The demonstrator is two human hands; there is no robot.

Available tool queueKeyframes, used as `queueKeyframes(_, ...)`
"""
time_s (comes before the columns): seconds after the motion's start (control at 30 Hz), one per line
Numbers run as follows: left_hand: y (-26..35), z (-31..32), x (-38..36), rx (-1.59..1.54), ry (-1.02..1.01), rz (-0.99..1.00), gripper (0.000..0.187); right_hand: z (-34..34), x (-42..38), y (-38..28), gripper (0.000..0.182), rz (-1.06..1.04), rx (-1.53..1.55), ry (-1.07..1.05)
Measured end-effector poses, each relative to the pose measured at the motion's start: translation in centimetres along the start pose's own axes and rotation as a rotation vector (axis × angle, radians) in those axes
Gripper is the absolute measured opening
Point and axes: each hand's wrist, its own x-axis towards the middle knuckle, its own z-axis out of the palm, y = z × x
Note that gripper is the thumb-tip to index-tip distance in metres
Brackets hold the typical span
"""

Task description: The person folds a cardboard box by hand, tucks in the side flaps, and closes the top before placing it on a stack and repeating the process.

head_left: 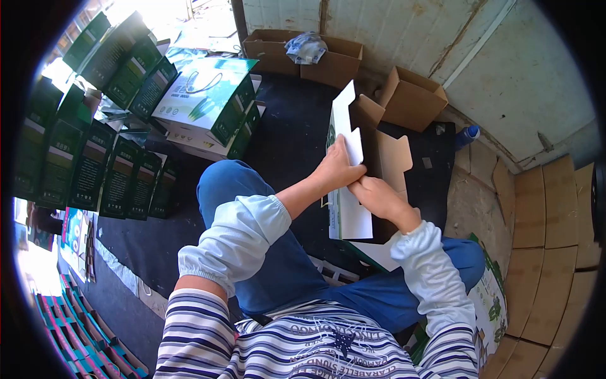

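Note:
An open carton stands in front of my knees, with white flaps raised, green print on its outer side and a brown cardboard piece inside or against it. My left hand is closed on the white panel at its near-left edge, fingers folded over it. Right beside it, my right hand grips the same edge, its fingertips meeting the left hand's. Some of its fingers are hidden by the hand itself. A thin cord shows at the carton's left side.
Finished-looking green-and-white boxes are stacked at the left, near rows of dark green boxes. Brown cartons stand along the back wall, and more brown boxes are piled at the right. A blue object lies by the black mat.

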Motion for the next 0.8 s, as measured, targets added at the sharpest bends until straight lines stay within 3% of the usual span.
queueKeyframes(0.07,-0.8,-0.2,0.2,-0.027,-0.09,-0.046,0.088,-1.2,-1.5,0.5,0.043,-0.116,-0.2,0.164)
queueKeyframes(0.1,-1.1,-0.3,0.3,-0.043,-0.134,-0.069,0.082,-1.4,-2.2,1.3,0.043,-0.188,-0.312,0.446)
queueKeyframes(0.13,-1.3,0.0,-0.1,-0.065,-0.079,-0.045,0.059,-2.1,-2.3,2.0,0.049,-0.244,-0.505,0.647)
queueKeyframes(0.17,-1.5,0.3,-0.1,-0.061,-0.053,-0.018,0.059,-2.8,-2.5,2.8,0.057,-0.293,-0.699,0.851)
queueKeyframes(0.3,-2.1,0.6,0.2,-0.041,-0.042,0.087,0.06,-2.2,-1.7,8.6,0.075,-0.03,-0.496,0.795)
queueKeyframes(0.37,-2.7,0.3,0.5,-0.015,-0.088,0.136,0.062,-2.4,-1.5,10.1,0.078,0.178,-0.157,0.564)
queueKeyframes(0.47,-0.9,-0.7,-0.8,0.167,-0.093,0.113,0.065,-4.5,-1.0,9.3,0.078,0.044,-0.163,0.594)
queueKeyframes(0.6,3.0,-3.2,-2.6,0.333,-0.028,0.197,0.077,-7.3,0.8,7.5,0.082,0.019,-0.308,0.661)
queueKeyframes(0.7,1.8,-2.0,-1.1,0.512,0.097,0.248,0.078,-7.8,3.1,4.9,0.081,0.085,-0.414,0.642)
queueKeyframes(0.8,0.9,-1.3,1.9,0.648,0.098,0.118,0.078,-6.3,5.8,4.0,0.079,0.076,-0.464,0.612)
